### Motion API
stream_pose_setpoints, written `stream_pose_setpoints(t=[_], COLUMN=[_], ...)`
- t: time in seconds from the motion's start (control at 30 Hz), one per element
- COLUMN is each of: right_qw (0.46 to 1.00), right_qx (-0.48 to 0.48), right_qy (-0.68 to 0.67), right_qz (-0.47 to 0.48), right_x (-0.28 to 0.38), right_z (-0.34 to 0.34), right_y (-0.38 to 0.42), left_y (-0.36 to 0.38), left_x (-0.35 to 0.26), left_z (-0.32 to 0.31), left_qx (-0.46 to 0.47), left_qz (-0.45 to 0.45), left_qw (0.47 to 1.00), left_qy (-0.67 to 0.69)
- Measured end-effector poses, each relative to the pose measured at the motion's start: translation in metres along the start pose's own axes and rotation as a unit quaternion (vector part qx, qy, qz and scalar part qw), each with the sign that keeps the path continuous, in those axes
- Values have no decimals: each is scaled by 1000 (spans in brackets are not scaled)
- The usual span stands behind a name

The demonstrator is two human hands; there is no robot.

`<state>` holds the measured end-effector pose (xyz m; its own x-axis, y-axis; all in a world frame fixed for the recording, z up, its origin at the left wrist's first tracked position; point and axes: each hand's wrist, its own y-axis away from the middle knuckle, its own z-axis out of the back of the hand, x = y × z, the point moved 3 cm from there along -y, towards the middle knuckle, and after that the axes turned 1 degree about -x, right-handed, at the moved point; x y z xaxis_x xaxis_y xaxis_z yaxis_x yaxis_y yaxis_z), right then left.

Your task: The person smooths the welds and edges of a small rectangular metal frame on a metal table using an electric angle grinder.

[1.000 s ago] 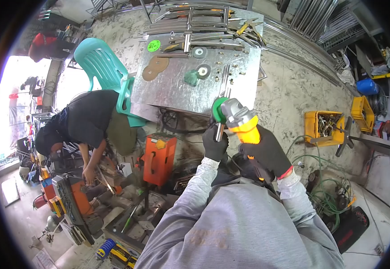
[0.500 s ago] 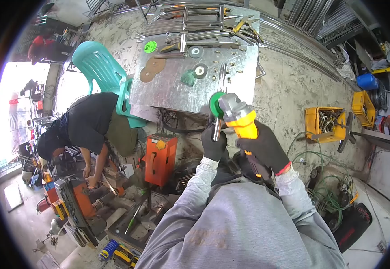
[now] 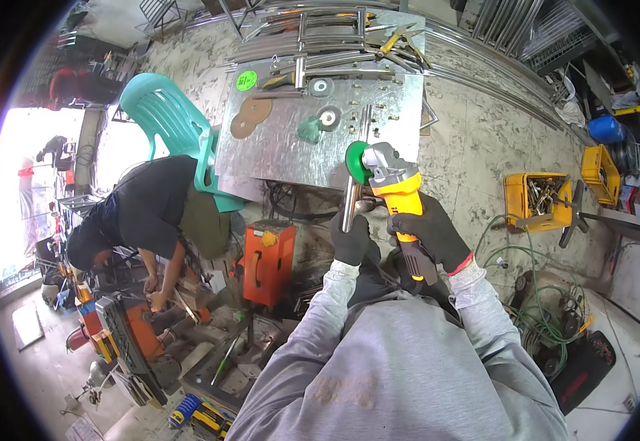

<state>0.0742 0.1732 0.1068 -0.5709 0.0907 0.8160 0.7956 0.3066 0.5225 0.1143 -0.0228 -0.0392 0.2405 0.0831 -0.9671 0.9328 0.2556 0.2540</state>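
In a dark glove, my right hand [image 3: 437, 234] is wrapped round the yellow body of an angle grinder [image 3: 397, 185]. The grinder's green disc [image 3: 356, 162] overlaps a shiny metal tube [image 3: 350, 200] in this view. My left hand [image 3: 350, 239], also gloved, grips the near end of that tube, which points away toward the sheet-metal table [image 3: 276, 158]. On the table lie a white-centred disc [image 3: 329, 117], a green cloth-like scrap [image 3: 308, 131], brown round discs [image 3: 251, 117] and several small metal pieces.
A co-worker [image 3: 147, 202] bends over tools at the left, beside a teal plastic chair [image 3: 162, 110]. An orange metal box [image 3: 269, 263] stands left of my arms. At the right are a yellow crate [image 3: 518, 195] and a green hose [image 3: 537, 253]. Pliers [image 3: 395, 38] and tubes lie at the table's far end.
My left hand has slid lower along the tube, so more of it shows above the glove. The grinder has turned slightly and its disc sits a little higher over the tube.
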Motion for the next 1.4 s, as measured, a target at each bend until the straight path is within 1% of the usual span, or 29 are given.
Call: stream_pose_setpoints(t=[0.03, 0.1, 0.17, 0.2, 0.23, 0.27, 0.3, 0.33, 0.37, 0.47, 0.53, 0.57, 0.6, 0.63, 0.73, 0.8, 0.83, 0.87, 0.93, 0.97, 1.03, 1.07, 1.13, 1.17, 1.27, 1.3, 1.33, 1.37, 1.4], right_qw=[1000, 1000, 1000, 997, 993, 993, 985, 979, 974, 967, 965, 963, 951, 950, 955, 965, 965, 955, 939, 939, 911, 903, 896, 887, 890, 890, 899, 909, 927], right_qx=[0, 10, 14, 21, 29, 31, 52, 51, 51, 75, 83, 92, 92, 92, 83, 93, 94, 110, 131, 131, 163, 196, 193, 187, 166, 168, 155, 140, 163], right_qy=[-1, -4, -27, -70, -113, -108, -163, -191, -217, -235, -241, -246, -283, -284, -271, -239, -239, -268, -306, -307, -369, -376, -392, -410, -413, -413, -399, -384, -331], right_qz=[1, 3, -1, -18, -35, -21, -34, -42, -49, -69, -66, -61, -87, -87, -89, -60, -61, -71, -84, -85, -90, -61, -79, -96, -96, -98, -93, -87, -72], right_x=[-3, -16, -24, -26, -28, -27, -30, -37, -38, -43, -49, -49, -46, -47, -56, -59, -60, -53, -51, -50, -45, -43, -56, -57, -53, -52, -51, -49, -38], right_z=[0, -5, -9, -10, -11, -10, -6, -5, -5, -10, -9, -10, -10, -9, -3, -7, -7, -10, -10, -9, -10, -13, -12, -13, -11, -12, -11, -8, -8], right_y=[2, 9, 11, 9, 5, -3, -8, -13, -16, -2, -4, -4, -3, -6, -11, -4, -4, -3, -11, -11, -13, -11, -9, -9, -15, -15, -15, -15, -8], left_y=[-1, -1, -5, -3, -1, 0, 2, 3, 2, 0, 0, 1, 2, 3, -2, -6, -5, -3, 2, 3, 0, 0, 1, 1, 4, 5, 6, 6, 4], left_x=[2, 1, -2, -3, -4, -7, -8, -8, -7, -4, -2, -4, -7, -10, 4, 5, 5, 0, -5, -5, -9, -8, -3, -4, -7, -5, -3, 4, 10], left_z=[0, 2, 1, 1, 1, 0, 1, 4, 3, 4, 5, 4, 3, 2, 6, 3, 4, 3, 4, 5, 2, 1, 3, 3, 4, 3, 3, 4, 5], left_qx=[2, 3, -12, -11, -11, -10, -8, 3, 5, 1, 9, 9, 4, -2, 7, -1, -8, -9, -15, -15, 2, 1, -14, -15, -8, -20, -32, -32, -37], left_qz=[4, 11, -28, -27, -5, 17, 39, 36, 35, 22, -14, -14, -34, -55, -43, -63, -81, -81, 4, 5, -46, -47, 14, 14, 4, 25, 45, 47, 39], left_qw=[1000, 1000, 1000, 1000, 1000, 999, 997, 999, 999, 999, 1000, 1000, 999, 998, 999, 998, 997, 997, 1000, 1000, 998, 998, 999, 999, 999, 999, 997, 997, 996], left_qy=[20, 16, -2, -5, 20, 45, 69, 39, 38, 35, 14, 13, 9, 4, 14, 17, 18, 18, 10, 9, 51, 52, 35, 35, 32, 38, 45, 45, 69])
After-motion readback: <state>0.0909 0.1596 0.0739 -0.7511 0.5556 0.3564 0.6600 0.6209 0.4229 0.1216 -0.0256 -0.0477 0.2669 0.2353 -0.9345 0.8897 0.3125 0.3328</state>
